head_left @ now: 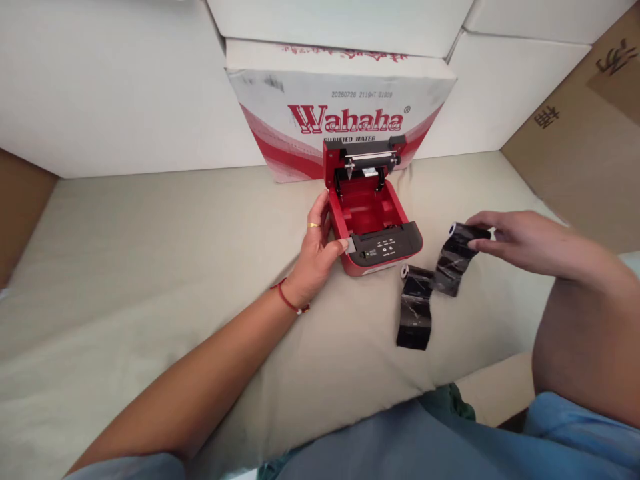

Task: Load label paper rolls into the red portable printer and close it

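A red and black label printer [397, 241] sits with its lid [373, 160] raised, and its red inner bay shows no roll. My left hand [320, 247] grips the printer's left side, thumb on the front corner by a small grey tab and fingers along the outer wall. To the right, my right hand [500, 237] pinches a small roll of black film [453, 257] by its core end, and a loose strip hangs down from it. A second black roll [415, 307] lies in front of the printer, partly unrolled toward me. The two strips touch or overlap slightly.
Behind the printer stands a white and red Wahaha water carton [345, 87]. White boxes [125, 87] line the back, and a brown cardboard box [585, 133] is at the right. A pale cloth [175, 267] covers the surface, its front edge near my lap.
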A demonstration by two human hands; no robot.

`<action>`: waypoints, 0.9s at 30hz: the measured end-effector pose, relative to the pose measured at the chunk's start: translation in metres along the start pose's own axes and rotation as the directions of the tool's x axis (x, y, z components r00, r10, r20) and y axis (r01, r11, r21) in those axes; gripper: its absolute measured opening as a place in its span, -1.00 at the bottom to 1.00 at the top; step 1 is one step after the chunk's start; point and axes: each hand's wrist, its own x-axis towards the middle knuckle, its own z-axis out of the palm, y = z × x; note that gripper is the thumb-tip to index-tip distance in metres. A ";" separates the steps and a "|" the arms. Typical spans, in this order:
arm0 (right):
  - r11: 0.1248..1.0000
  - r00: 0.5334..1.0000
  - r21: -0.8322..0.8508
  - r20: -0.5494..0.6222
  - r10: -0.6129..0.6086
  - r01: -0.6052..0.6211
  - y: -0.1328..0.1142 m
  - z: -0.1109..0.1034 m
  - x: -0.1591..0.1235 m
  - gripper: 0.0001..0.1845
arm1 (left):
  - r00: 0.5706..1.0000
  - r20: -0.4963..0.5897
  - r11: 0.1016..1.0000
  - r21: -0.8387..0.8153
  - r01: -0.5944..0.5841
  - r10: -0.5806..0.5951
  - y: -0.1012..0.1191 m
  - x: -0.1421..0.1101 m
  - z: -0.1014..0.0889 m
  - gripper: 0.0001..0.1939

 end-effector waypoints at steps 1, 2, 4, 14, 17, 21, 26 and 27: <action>1.000 0.999 0.011 0.031 0.016 -0.017 0.009 0.011 0.002 -0.61 | 1.000 -0.006 1.000 0.004 -0.008 0.008 -0.001 0.000 0.000 0.06; 1.000 0.999 0.018 0.031 0.025 -0.026 0.013 0.022 0.004 -0.61 | 1.000 -0.011 1.000 0.010 -0.011 0.011 -0.002 0.001 0.000 0.05; 0.999 0.999 0.045 -0.043 0.021 -0.019 0.007 0.045 0.005 -0.59 | 1.000 -0.011 1.000 0.027 -0.013 0.014 -0.002 0.001 0.000 0.02; 0.929 0.944 0.168 -0.035 -0.328 0.329 -0.062 0.086 -0.031 -0.72 | 0.999 -0.029 0.999 0.037 -0.015 0.016 0.005 0.000 0.002 0.01; 0.809 0.878 0.379 -0.019 -0.478 0.449 -0.061 0.041 -0.047 -0.70 | 1.000 -0.017 0.999 0.042 -0.018 0.019 0.003 0.001 0.001 0.01; 0.812 0.880 0.338 -0.162 -0.447 0.475 -0.073 -0.008 -0.037 -0.65 | 1.000 -0.016 0.999 0.042 -0.021 0.021 0.002 0.002 -0.001 0.02; 0.928 0.893 0.061 -0.303 -0.334 0.368 -0.116 0.000 0.035 -0.57 | 1.000 0.011 1.000 0.015 -0.005 0.005 0.002 0.002 -0.002 0.02; 0.939 0.898 0.015 -0.298 -0.325 0.345 -0.125 0.006 0.049 -0.56 | 1.000 0.017 1.000 0.016 -0.007 0.006 0.003 0.002 -0.002 0.03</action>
